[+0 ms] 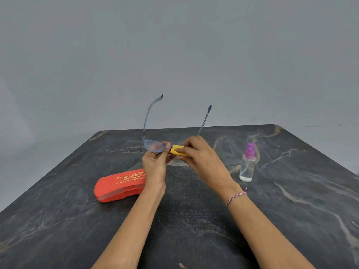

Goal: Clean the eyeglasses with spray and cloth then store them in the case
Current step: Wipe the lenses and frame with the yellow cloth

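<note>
Blue-framed eyeglasses [153,145] are held above the dark table, temple arms unfolded and pointing away from me. My left hand [155,164] grips the frame near the bridge, beside the left lens. My right hand [200,156] pinches a yellow cloth [175,149] around the right lens, which the cloth and fingers hide. A red glasses case [120,186] with gold lettering lies closed on the table, left of my left wrist. A clear spray bottle [247,164] with a purple nozzle stands upright to the right of my right hand.
The dark marbled table [291,200] spans the lower view; its far edge runs just behind the glasses. A plain grey wall stands beyond. A braided band circles my right wrist [236,199].
</note>
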A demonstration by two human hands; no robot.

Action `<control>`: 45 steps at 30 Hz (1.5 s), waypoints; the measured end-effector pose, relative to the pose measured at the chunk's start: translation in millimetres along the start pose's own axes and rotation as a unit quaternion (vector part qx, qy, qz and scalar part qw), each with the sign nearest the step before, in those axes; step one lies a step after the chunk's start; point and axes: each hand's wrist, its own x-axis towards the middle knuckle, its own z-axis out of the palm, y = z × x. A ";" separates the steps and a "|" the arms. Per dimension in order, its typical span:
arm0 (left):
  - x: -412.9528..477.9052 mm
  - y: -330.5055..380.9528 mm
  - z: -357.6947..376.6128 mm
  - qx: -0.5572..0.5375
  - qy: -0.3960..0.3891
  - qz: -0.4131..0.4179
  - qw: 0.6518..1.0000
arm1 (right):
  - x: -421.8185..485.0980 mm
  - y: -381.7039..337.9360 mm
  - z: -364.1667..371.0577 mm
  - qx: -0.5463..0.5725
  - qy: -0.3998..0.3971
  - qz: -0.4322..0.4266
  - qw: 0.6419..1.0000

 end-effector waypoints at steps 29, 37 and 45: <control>-3.5 -1.4 1.4 0.075 0.025 0.085 0.993 | 0.8 -6.6 5.8 -0.027 -0.008 0.073 0.997; -6.4 0.6 2.6 0.092 -0.002 0.104 0.990 | 1.7 -12.3 4.5 -0.020 0.000 0.068 0.998; -7.9 1.6 3.8 0.103 -0.006 0.109 0.989 | 1.4 -11.6 5.4 -0.020 0.010 0.089 0.996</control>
